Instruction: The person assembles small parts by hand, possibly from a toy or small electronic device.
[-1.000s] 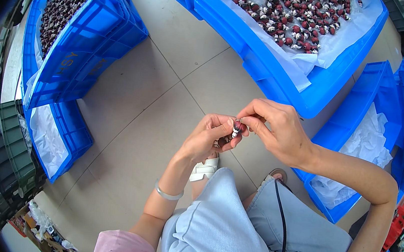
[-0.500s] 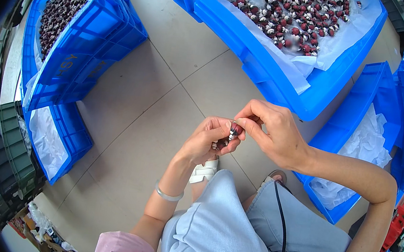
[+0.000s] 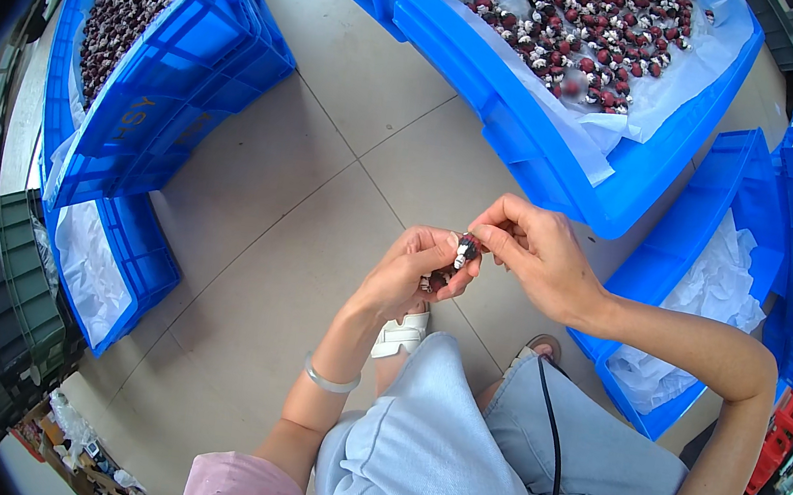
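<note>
My left hand [image 3: 417,265] is closed, its thumb and fingers gripping a small dark red, black and white figurine [image 3: 467,249]. More such small figurines [image 3: 434,281] are tucked in the same palm, partly hidden by the fingers. Just to the right, my right hand [image 3: 533,251] has thumb and forefinger pinched together at the top of the gripped figurine; whatever lies between those fingertips is too small to make out. Both hands are held above my knees, over the tiled floor.
A large blue crate [image 3: 492,111] lined with white sheeting holds many similar figurines [image 3: 590,44] ahead. Stacked blue crates [image 3: 150,118] at left hold many dark pieces [image 3: 133,12]. At right, a blue crate [image 3: 615,359] contains crumpled white sheeting [image 3: 709,286]. A black cord [image 3: 555,425] crosses my lap.
The gripped figurine has turned: its red side faced up before, and now its black and white part shows. My right fingertips have shifted slightly; my left hand has hardly moved.
</note>
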Tool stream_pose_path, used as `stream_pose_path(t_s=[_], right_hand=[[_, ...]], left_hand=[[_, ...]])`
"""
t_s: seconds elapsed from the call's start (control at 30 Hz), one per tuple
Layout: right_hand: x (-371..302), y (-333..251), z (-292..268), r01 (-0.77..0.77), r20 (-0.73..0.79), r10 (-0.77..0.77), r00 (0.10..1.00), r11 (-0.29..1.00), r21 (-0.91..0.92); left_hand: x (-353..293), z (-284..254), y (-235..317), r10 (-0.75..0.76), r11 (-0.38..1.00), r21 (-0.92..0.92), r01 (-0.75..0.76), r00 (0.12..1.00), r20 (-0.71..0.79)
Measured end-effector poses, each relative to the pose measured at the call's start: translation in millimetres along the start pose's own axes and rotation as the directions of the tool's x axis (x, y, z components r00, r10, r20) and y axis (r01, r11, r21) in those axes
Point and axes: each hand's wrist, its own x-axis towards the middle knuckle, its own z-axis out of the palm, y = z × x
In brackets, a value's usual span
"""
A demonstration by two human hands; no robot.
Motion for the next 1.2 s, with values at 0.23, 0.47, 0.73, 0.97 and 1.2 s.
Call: stream_pose_path(t_s=[0.23,0.47,0.73,0.97,1.2], right_hand=[[-3,-2,2,0.230,-0.059,-0.236,0.970,0.969,-0.091],[1,-1,5,0.273,-0.073,-0.279,0.958,0.958,-0.084],[-14,-57,-23,0.535,-0.128,-0.607,0.784,0.765,-0.358],[62,-68,-164,0.223,-0.189,-0.778,0.599,0.389,-0.894],[190,-35,-161,0.399,0.010,-0.714,0.700,0.379,-0.835]], left_hand=[[2,-1,0,-0.020,0.998,0.052,0.022,0.999,-0.050],[1,-6,0,-0.012,0.999,0.052,0.014,0.999,-0.039],[4,-2,4,-0.010,0.998,0.056,0.014,0.998,-0.063],[3,-6,5,0.020,0.997,0.082,-0.013,0.996,-0.082],[0,-12,10,0.050,0.992,0.124,-0.033,0.989,-0.138]])
